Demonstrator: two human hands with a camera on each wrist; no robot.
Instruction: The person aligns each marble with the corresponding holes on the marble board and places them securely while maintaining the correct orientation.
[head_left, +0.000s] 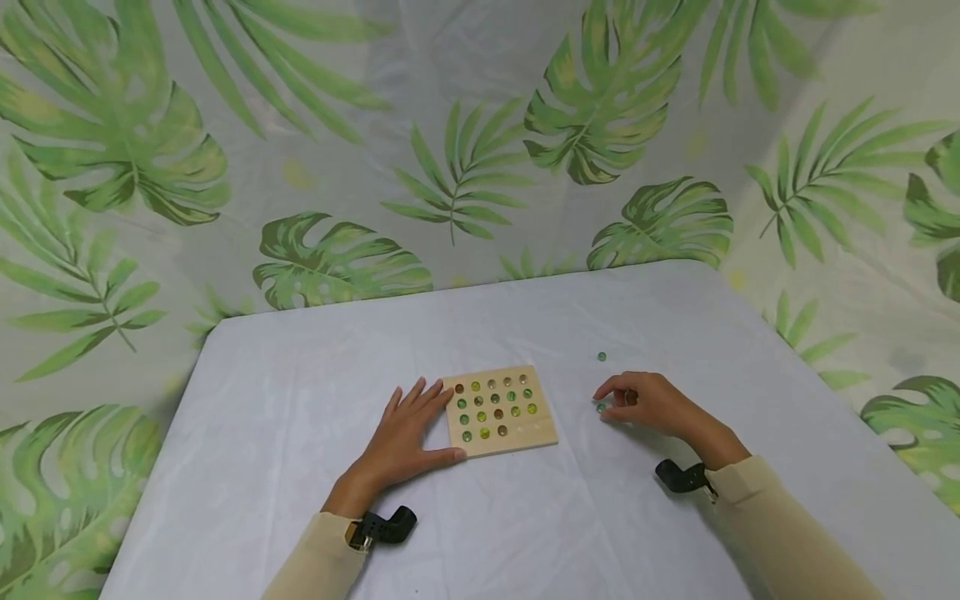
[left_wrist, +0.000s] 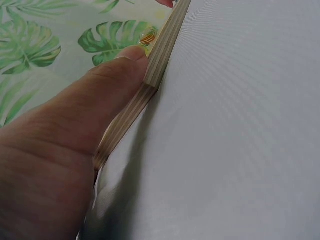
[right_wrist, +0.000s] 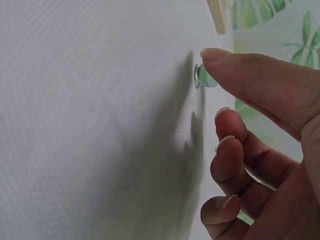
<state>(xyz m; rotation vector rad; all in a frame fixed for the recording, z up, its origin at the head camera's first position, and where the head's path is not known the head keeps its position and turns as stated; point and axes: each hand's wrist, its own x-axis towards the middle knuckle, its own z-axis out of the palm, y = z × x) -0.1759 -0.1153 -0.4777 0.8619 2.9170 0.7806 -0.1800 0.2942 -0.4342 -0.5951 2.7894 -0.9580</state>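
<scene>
A wooden board (head_left: 501,410) with rows of holes, most holding green, yellow and brown marbles, lies mid-table. My left hand (head_left: 411,432) lies flat beside it, fingers along its left edge. The thumb (left_wrist: 107,90) presses the near corner of the board (left_wrist: 165,45), where one marble (left_wrist: 148,36) peeks over the top. My right hand (head_left: 637,402) is to the right of the board with fingers curled. One fingertip (right_wrist: 220,62) sits on a green marble (right_wrist: 205,76), which also shows in the head view (head_left: 601,407) on the cloth. The other fingers (right_wrist: 227,165) fold toward the palm.
A second green marble (head_left: 602,357) lies loose on the white tablecloth (head_left: 300,400), behind the right hand. Leaf-print curtains (head_left: 450,167) close in the table at the back and both sides. A corner of the board (right_wrist: 217,15) shows far off in the right wrist view.
</scene>
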